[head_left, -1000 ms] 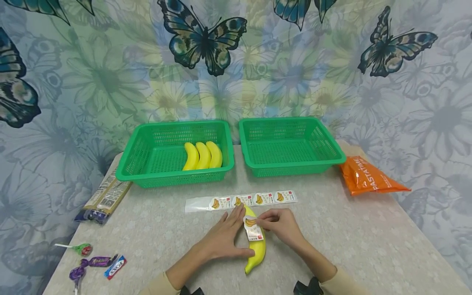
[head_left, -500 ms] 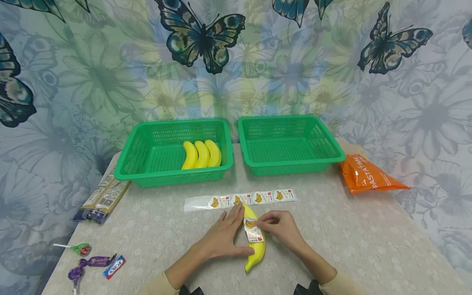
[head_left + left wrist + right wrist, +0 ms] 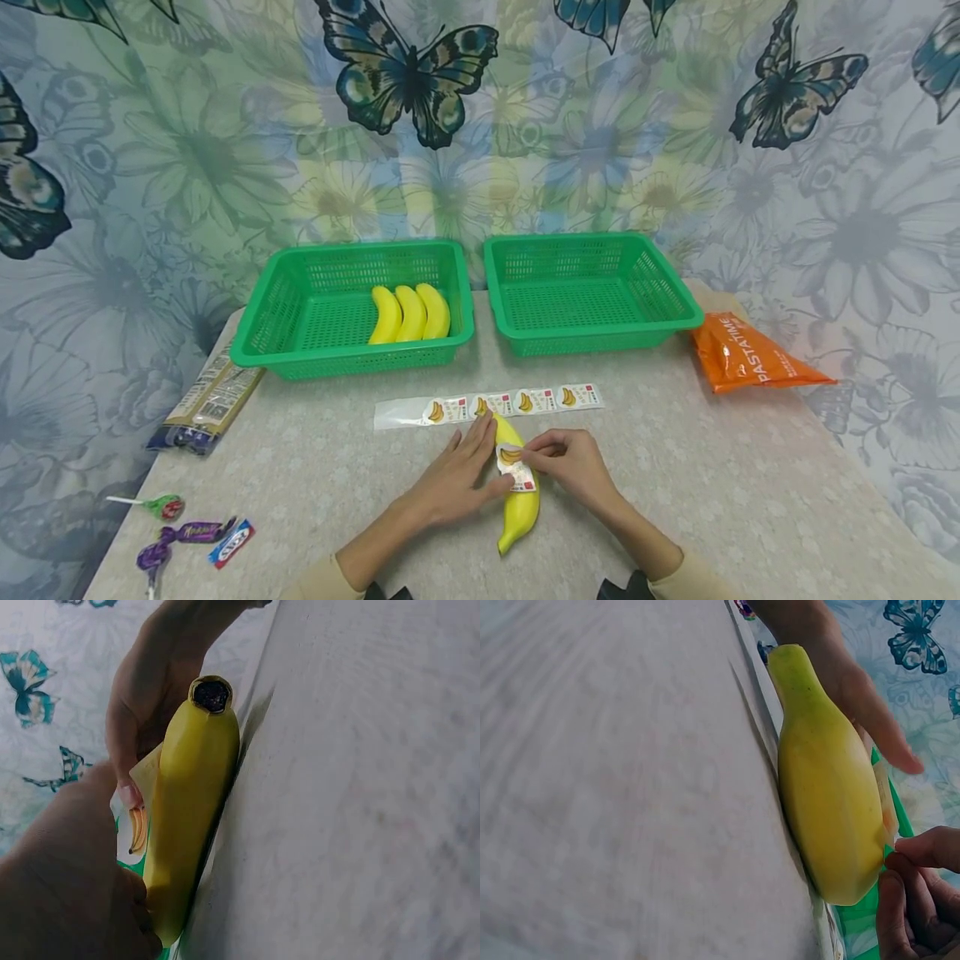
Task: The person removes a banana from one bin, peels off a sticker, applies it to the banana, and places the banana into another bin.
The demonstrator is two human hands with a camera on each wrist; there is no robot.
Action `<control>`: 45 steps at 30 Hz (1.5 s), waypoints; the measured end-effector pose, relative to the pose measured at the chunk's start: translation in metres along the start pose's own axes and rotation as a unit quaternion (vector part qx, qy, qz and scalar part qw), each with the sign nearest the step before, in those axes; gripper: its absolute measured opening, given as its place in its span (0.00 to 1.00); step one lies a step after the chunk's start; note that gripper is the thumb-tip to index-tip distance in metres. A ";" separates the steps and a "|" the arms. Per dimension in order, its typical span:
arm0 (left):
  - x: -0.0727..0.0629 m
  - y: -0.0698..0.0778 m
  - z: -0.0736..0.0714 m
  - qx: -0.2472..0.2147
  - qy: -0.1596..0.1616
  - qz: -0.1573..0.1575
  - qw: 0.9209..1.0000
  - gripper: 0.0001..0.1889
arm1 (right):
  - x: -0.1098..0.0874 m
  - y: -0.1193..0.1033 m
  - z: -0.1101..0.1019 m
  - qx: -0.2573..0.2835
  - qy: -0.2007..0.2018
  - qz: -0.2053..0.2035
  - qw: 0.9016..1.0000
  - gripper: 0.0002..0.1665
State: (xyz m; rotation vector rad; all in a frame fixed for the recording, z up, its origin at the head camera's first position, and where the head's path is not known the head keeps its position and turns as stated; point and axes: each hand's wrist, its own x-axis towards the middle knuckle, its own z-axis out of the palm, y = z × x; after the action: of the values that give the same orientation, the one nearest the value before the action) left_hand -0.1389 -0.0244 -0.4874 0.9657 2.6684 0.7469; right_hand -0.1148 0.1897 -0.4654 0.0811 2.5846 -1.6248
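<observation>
A yellow banana [image 3: 517, 523] lies on the table in front of the person, stalk end toward the body. Its upper side carries a white banana label [image 3: 523, 480], whose upper end is lifted. The left hand [image 3: 453, 487] lies along the banana's left side with fingers extended, its thumb on the label's lower part. From the right, the right hand [image 3: 576, 461] pinches the label's upper right edge between thumb and forefinger. In the right wrist view this pinch shows beside the banana [image 3: 829, 787]. Just beyond is a strip of labels [image 3: 401, 414], partly behind the left fingertips.
At the back left, a green basket [image 3: 352, 360] holds three bananas [image 3: 411, 315]; another green basket [image 3: 600, 340] stands right of it. An orange packet [image 3: 750, 358] lies far right. On the left are a long packet [image 3: 213, 396], lollipops [image 3: 167, 506] and wrapped sweets [image 3: 232, 543].
The left thumb has moved up from the banana's lower part onto the label. The right hand keeps its pinch in nearly the same place. The head view has shifted slightly.
</observation>
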 end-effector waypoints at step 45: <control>0.003 0.003 0.000 0.012 0.001 -0.002 1.000 0.54 | 0.019 0.004 -0.029 -0.045 -0.246 0.023 0.968 0.37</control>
State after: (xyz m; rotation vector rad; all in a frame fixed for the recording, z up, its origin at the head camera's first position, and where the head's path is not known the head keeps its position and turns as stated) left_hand -0.1394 -0.0206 -0.4853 0.9654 2.6870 0.7173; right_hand -0.1351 0.2174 -0.4587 -0.2369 2.2454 -1.3026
